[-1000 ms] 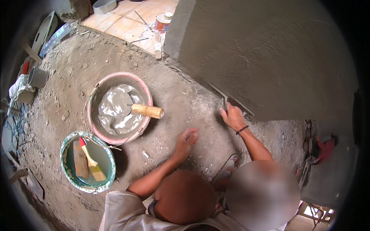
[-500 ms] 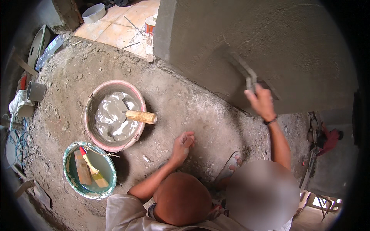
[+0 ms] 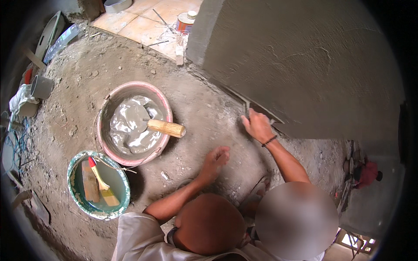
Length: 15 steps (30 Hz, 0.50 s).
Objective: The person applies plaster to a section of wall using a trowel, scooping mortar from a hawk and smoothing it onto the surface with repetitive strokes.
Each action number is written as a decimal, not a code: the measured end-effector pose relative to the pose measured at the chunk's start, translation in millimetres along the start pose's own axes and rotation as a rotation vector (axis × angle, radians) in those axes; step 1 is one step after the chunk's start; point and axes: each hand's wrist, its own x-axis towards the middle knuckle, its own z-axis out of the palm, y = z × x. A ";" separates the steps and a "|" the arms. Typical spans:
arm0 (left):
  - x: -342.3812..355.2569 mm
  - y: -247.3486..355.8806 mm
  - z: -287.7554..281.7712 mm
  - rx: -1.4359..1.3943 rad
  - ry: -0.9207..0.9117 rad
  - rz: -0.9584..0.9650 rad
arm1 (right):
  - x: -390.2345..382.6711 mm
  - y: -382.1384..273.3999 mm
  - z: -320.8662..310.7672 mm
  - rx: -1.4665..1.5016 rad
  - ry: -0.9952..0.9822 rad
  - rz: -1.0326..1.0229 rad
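Note:
My right hand (image 3: 259, 127) grips a plastering trowel (image 3: 272, 115) by its handle. The trowel's long flat blade lies along the bottom edge of the wet grey plastered wall (image 3: 305, 74), seen almost edge-on. My left hand (image 3: 215, 162) hangs over the dirt floor with loosely bent fingers and nothing visible in it. To its left stands a pinkish bucket (image 3: 166, 106) of wet grey cement mix (image 3: 128, 122). A tool with a wooden handle (image 3: 166, 128) rests in the mix, its other end sunk out of sight.
A green, paint-flecked bucket (image 3: 126, 185) of cloudy water holds a paintbrush (image 3: 100, 178) and a wooden piece (image 3: 90, 182). Farther off are a tin (image 3: 185, 22) on floor tiles (image 3: 135, 21), a plastic bottle (image 3: 63, 41) and a grey cup (image 3: 42, 87). Another person (image 3: 366, 174) is at the far right.
My right hand has brought the trowel down and to the left, from the wall's face to its bottom edge. The left hand has shifted slightly right, and the view has moved a little.

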 end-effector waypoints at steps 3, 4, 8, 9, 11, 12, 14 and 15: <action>-4.1 4.6 -12.9 0.032 0.030 -0.014 | 28.5 0.0 43.4 -0.005 -0.027 0.015; -6.3 5.5 -16.4 0.046 0.052 -0.007 | 35.5 -0.2 51.1 0.000 -0.026 0.020; -8.6 10.4 -24.0 0.009 0.093 -0.013 | 48.9 0.8 44.3 -0.022 -0.014 0.044; -8.6 11.7 -24.8 -0.001 0.099 -0.009 | 49.3 -0.6 35.1 -0.038 -0.021 0.059; -9.7 13.0 -23.6 -0.025 0.108 -0.007 | 45.2 -1.9 6.4 -0.029 0.032 0.064; -11.3 13.2 -23.1 -0.051 0.115 -0.020 | 42.2 -1.5 -12.0 -0.021 0.048 0.077; -12.1 14.2 -22.7 -0.030 0.104 -0.004 | 35.5 0.4 -55.0 0.018 0.096 0.081; -12.3 14.5 -22.1 -0.028 0.099 0.000 | 30.5 3.5 -79.7 0.051 0.138 0.062</action>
